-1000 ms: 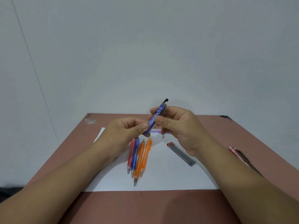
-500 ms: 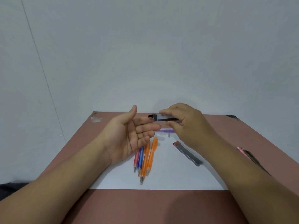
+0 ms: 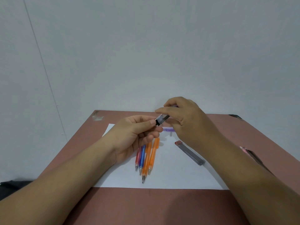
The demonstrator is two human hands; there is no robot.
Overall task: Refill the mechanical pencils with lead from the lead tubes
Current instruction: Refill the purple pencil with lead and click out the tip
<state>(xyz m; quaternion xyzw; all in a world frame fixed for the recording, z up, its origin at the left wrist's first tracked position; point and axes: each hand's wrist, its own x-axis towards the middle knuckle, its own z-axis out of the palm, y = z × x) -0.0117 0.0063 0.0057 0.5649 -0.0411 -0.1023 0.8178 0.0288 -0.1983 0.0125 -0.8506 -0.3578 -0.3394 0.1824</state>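
Note:
My right hand [image 3: 186, 120] grips a small lead tube [image 3: 162, 119] and tips its black end down toward my left hand [image 3: 134, 135]. The left thumb and fingers meet at that black end, palm turned up. Below the left hand lie several mechanical pencils [image 3: 146, 157] side by side on a white sheet [image 3: 170, 177]: red, blue and two orange, tips toward me. A purple pencil [image 3: 168, 129] lies across the sheet behind the hands, mostly hidden. A second, grey lead tube with a red cap [image 3: 189, 152] lies on the sheet to the right.
The sheet lies on a reddish-brown table [image 3: 146, 207] set against a plain white wall. More pens or pencils [image 3: 250, 153] sit at the table's right edge, partly hidden by my right forearm. A small clear piece [image 3: 170, 134] lies on the sheet near the purple pencil.
The right hand took the tube from upright to lying flat, then tipped its black end down. The left hand opened palm up, then closed its thumb and fingers at that end.

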